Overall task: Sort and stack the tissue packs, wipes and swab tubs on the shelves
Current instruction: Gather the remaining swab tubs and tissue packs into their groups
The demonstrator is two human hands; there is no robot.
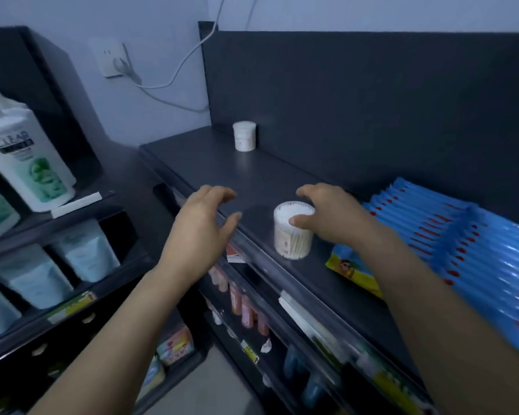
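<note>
**Right hand on a swab tub, top shelf**

Your right hand cups a clear tub of cotton swabs from above. The thumb presses its near side and the fingers arch over the far rim. The tub stands upright near the front edge of the dark top shelf, just right of centre.

Your left hand hovers at 9 o'clock from the tub, over the shelf edge. Its fingers are spread and loosely bent, and it holds nothing.

A second tub, white, stands at 11 o'clock, well apart, against the back panel. At 3 o'clock a row of blue packs lies on the shelf, with a cartoon-printed pack at its near corner. At far left, a white shampoo bottle stands on another shelf.
</note>
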